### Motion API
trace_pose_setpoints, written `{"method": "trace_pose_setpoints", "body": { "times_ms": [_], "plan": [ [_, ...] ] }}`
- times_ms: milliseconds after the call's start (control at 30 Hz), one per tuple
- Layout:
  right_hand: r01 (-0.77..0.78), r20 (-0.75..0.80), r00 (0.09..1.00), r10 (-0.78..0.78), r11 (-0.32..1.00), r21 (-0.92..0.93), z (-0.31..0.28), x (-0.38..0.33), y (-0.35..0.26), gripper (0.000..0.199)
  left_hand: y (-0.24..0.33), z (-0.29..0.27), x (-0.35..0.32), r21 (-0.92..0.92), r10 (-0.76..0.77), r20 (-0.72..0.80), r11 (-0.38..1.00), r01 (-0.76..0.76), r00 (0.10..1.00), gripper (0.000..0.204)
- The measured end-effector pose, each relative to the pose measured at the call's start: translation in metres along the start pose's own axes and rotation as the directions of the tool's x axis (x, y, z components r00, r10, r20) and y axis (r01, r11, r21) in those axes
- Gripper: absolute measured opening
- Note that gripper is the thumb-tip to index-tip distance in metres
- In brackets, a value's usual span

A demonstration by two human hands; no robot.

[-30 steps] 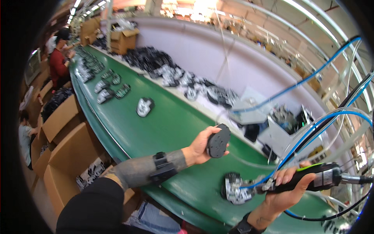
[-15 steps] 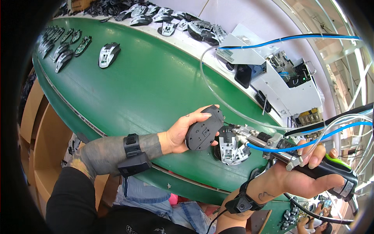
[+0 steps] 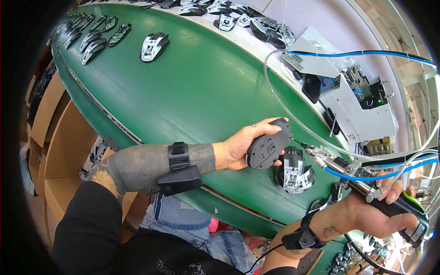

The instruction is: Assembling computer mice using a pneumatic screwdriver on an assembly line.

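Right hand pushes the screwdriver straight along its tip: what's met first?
Likely the black mouse in the left hand, near its upper right edge. The tip of the right hand's screwdriver looks close, but depth is unclear.

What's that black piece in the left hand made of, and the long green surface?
Black piece in the left hand: probably matte plastic, given its dull surface and moulded-looking recesses. Long green surface: smooth, perhaps rubber or PVC, judging by its soft sheen.

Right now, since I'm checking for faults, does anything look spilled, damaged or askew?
Nothing clearly stands out: the left hand holds a computer mouse, underside showing; a half-assembled mouse rests on the green worktop.
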State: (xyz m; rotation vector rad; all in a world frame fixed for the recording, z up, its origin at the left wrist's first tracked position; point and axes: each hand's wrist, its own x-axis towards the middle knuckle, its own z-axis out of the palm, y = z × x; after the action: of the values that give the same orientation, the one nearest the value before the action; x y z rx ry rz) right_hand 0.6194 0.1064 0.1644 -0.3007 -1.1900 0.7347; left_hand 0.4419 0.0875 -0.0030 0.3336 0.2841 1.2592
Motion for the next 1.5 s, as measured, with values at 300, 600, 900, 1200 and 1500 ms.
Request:
{"method": "trace_pose_setpoints", "body": {
  "times_ms": [300, 600, 900, 1200, 1500],
  "plan": [
    [0.026, 0.082, 0.996, -0.016, 0.993, -0.115, -0.023, 0.012, -0.006, 0.059, -0.002, 0.005, 0.006, -0.084, -0.031, 0.089, 0.996, 0.039, 0.996, 0.050],
    [-0.037, 0.056, 0.998, 0.029, 0.989, 0.145, -0.016, 0.015, 0.007, 0.061, 0.012, -0.011, 0.015, 0.109, 0.093, -0.169, 0.991, -0.075, 0.981, 0.029],
    [-0.038, 0.113, 0.993, 0.031, 0.998, 0.059, -0.017, 0.002, -0.008, 0.059, -0.001, -0.009, 0.000, -0.060, -0.068, -0.074, 0.996, 0.063, 0.995, 0.044],
    [-0.012, 0.014, 1.000, 0.012, 1.000, 0.009, -0.005, 0.005, 0.002, 0.063, -0.005, 0.002, 0.005, -0.012, -0.131, -0.027, 0.991, 0.131, 0.991, 0.051],
    [-0.006, 0.034, 0.999, 0.005, 0.999, 0.046, -0.001, 0.004, 0.002, 0.064, -0.003, 0.003, 0.004, -0.027, -0.184, -0.017, 0.983, 0.183, 0.983, 0.044]
  ]
}}
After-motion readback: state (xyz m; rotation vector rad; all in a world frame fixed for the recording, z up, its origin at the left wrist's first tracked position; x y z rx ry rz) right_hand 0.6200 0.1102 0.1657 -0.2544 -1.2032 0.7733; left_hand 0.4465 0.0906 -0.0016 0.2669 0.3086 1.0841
